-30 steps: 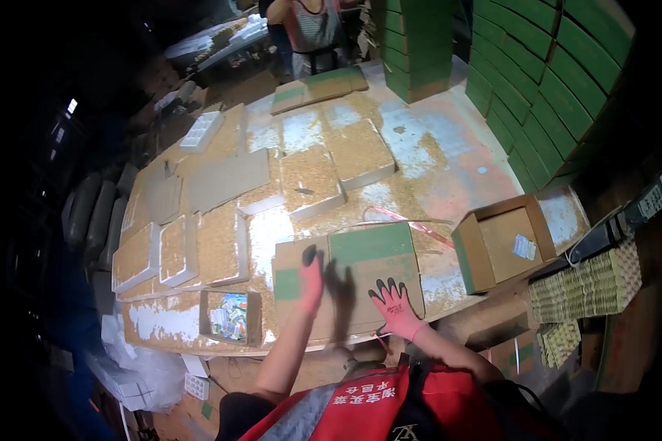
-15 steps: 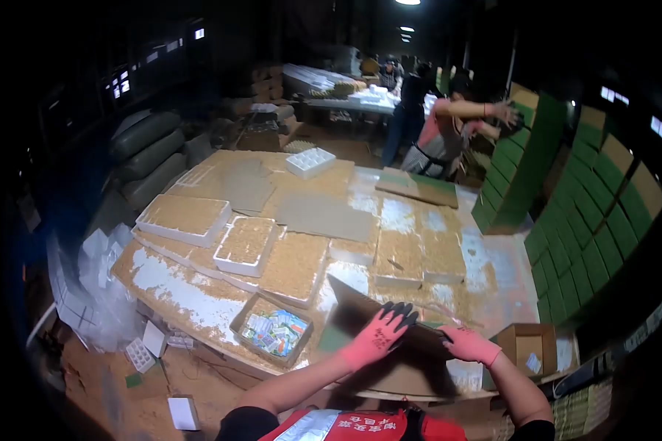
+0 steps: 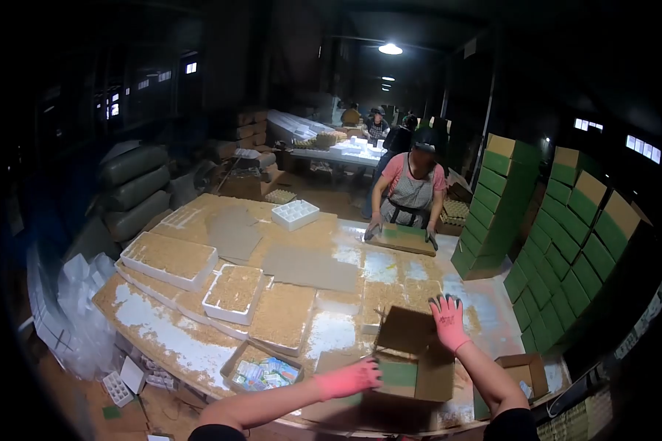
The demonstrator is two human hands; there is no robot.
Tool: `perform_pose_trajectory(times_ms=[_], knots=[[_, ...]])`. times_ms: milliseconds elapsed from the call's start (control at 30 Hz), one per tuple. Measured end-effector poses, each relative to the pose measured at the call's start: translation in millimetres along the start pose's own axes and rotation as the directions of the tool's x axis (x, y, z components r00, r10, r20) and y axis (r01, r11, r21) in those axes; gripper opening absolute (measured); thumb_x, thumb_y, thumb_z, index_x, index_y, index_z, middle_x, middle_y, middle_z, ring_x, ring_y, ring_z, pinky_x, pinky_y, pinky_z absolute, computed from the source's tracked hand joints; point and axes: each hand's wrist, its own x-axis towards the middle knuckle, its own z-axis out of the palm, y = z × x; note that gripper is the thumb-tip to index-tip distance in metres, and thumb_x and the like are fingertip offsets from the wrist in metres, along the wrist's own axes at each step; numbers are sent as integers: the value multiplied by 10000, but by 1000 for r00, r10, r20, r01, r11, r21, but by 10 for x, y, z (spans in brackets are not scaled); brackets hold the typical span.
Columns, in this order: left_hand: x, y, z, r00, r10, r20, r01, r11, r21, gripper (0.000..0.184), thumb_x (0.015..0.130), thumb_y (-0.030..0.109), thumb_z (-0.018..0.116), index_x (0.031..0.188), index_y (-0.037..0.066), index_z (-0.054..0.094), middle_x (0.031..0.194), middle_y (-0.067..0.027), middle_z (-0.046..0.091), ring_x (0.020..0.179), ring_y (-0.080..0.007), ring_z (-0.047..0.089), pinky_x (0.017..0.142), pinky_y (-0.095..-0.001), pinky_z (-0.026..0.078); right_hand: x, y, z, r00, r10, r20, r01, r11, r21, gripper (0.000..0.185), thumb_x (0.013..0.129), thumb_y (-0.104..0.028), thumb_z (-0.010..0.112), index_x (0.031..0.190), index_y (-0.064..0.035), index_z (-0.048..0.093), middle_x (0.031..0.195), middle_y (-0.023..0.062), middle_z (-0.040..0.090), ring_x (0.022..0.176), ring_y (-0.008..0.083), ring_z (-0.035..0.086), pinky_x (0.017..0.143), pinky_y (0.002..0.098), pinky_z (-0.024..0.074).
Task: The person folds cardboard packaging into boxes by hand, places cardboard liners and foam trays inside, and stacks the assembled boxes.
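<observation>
The brown cardboard box (image 3: 434, 371) stands open on the worktop (image 3: 173, 327); the left hand (image 3: 348, 378) curls at its left side, whether gripping I cannot tell; the right hand (image 3: 449, 323) is raised, fingers apart

An open carton (image 3: 435, 371) stands near the front edge of the table (image 3: 329, 333), left hand (image 3: 351, 378) at its left, right hand (image 3: 449, 323) at its far right corner. Left of it — a packet box (image 3: 237, 361), filled trays (image 3: 203, 275) behind; right, a second carton (image 3: 533, 371). Beyond lie cardboard sheets (image 3: 312, 267); across the table, a co-worker (image 3: 412, 187), left of carton stacks (image 3: 493, 209).
</observation>
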Motion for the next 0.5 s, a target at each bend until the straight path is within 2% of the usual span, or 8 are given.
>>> perform_pose_trajectory(times_ms=[33, 67, 133, 233, 267, 333, 433, 500], knots=[[-161, -155, -48, 992, -108, 61, 111, 993, -43, 74, 850, 105, 475, 885, 92, 539, 950, -88, 511, 960, -254, 498, 982, -361, 386, -107, 14, -92, 994, 35, 105, -45, 994, 98, 389, 868, -179, 547, 1247, -93, 527, 1184, 142, 550, 1129, 294, 516, 980, 480, 385], [-241, -201, -221, 954, -161, 253, 187, 979, -83, 188, 858, 129, 495, 1006, 67, 591, 1080, -116, 562, 1071, -294, 519, 1015, -362, 387, -132, 4, 12, 975, 28, 222, -54, 992, 112, 366, 873, -169, 531, 1228, -81, 536, 1136, 130, 573, 1070, 285, 548, 944, 467, 412], [-219, 8, -651, 875, -380, 299, 478, 770, -422, 371, 874, 251, 539, 1163, 24, 584, 1198, -134, 585, 1195, -315, 505, 1058, -405, 355, -217, 9, 222, 889, -2, 458, -71, 987, 143, 325, 884, -148, 499, 1191, -56, 556, 1039, 106, 621, 954, 268, 612, 872, 441, 467], [178, 437, -333, 706, -685, 183, 705, 704, -86, 499, 919, 295, 500, 1325, 5, 491, 1369, -199, 493, 1292, -370, 437, 1095, -477, 306, -351, -235, -242, 882, -152, 446, 122, 988, 95, 230, 861, -136, 527, 1038, -57, 650, 921, 101, 686, 843, 262, 677, 751, 390, 507], [445, 624, -199, 682, -721, 119, 712, 693, 116, 561, 932, 347, 481, 1367, -6, 440, 1391, -240, 454, 1304, -399, 417, 1127, -512, 250, -364, -322, -446, 820, -239, 521, 199, 971, 133, 211, 857, -132, 529, 993, -63, 675, 910, 112, 697, 849, 265, 686, 736, 382, 508], [860, 506, 52, 754, -588, -292, 638, 762, 113, 513, 935, 313, 477, 1323, -24, 469, 1380, -242, 457, 1303, -396, 415, 1121, -502, 267, -521, -456, -510, 708, -457, 538, 386, 889, 247, 206, 866, -143, 525, 939, -64, 701, 920, 129, 711, 850, 261, 700, 722, 391, 509], [1031, 146, 474, 819, -574, 1, 573, 818, 49, 413, 932, 213, 482, 1277, -15, 499, 1353, -211, 485, 1299, -357, 418, 1102, -497, 296, -753, -191, -481, 794, -500, 346, 297, 815, 498, 319, 892, -278, 541, 1129, -93, 646, 967, 112, 681, 952, 291, 646, 851, 415, 465], [859, 20, 670, 818, -567, -93, 572, 820, 30, 442, 918, 186, 496, 1312, -14, 471, 1371, -212, 470, 1309, -356, 411, 1110, -485, 295, -693, 92, -647, 829, -387, 403, 30, 752, 659, 393, 899, -354, 542, 1223, -136, 585, 1129, 143, 604, 1125, 319, 534, 968, 441, 383]])
